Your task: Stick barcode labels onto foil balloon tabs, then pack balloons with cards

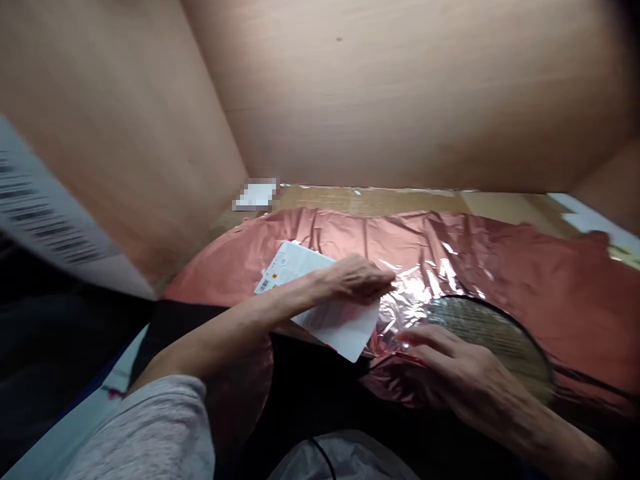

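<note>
My left hand reaches across a white printed card or flat package with its fingers curled closed. What lies inside those fingers is hidden. The white piece rests tilted on a crinkled, shiny pink foil sheet and carries small print and an orange mark at its left end. To the right and nearer me, my right hand has thumb and fingers drawn together at a bunched edge of the pink foil. Just beyond that hand is a round, dark-rimmed see-through area.
Tan panels rise at the back and on the left. A strip of brown cardboard runs behind the foil. At far left hangs a white sheet with barcodes. A blurred-out white label lies in the back left corner.
</note>
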